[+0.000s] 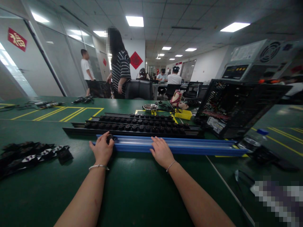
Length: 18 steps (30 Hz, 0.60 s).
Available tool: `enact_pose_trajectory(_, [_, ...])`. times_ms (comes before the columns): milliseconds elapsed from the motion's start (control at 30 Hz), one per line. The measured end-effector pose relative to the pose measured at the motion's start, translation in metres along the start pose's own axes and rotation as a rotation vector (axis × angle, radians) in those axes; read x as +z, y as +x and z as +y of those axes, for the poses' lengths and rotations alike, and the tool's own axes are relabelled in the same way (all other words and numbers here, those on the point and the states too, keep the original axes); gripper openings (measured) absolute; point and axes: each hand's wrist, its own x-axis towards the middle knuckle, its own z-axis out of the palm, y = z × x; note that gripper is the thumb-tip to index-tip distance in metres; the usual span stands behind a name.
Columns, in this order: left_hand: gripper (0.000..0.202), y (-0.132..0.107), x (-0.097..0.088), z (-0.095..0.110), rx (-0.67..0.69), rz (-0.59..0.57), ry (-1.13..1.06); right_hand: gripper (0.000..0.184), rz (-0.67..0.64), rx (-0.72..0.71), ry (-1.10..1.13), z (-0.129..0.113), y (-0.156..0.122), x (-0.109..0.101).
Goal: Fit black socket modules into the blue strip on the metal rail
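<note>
A long blue rail (pixel 201 147) with a pale groove lies crosswise on the green table in front of me. At its left end, my left hand (pixel 102 150) is closed on a small black round part (pixel 110 138), which the fingers partly cover. My right hand (pixel 163 153) grips the rail near its middle, fingers over the top and thumb at the front wall. Just behind lie black rails (pixel 78 130) carrying rows of black round parts (pixel 142 128). More black parts (pixel 35 156), joined in strips, lie to the left.
An open computer case (pixel 239 104) stands at the right, with a power supply (pixel 267 52) above it. A water bottle (pixel 252 140) is near the rail's right end. Farther back are a metal bowl (pixel 150 108) and a yellow box (pixel 183 114). A person (pixel 120 67) stands beyond the table.
</note>
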Motion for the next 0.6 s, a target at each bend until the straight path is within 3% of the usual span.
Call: enact_pose_trajectory(600, [0.038,0.0004,-0.0007,0.0016,-0.040,0.025,0.010,0.019,-0.004,0.005,0.023,-0.0005,0.0001,-0.0014])
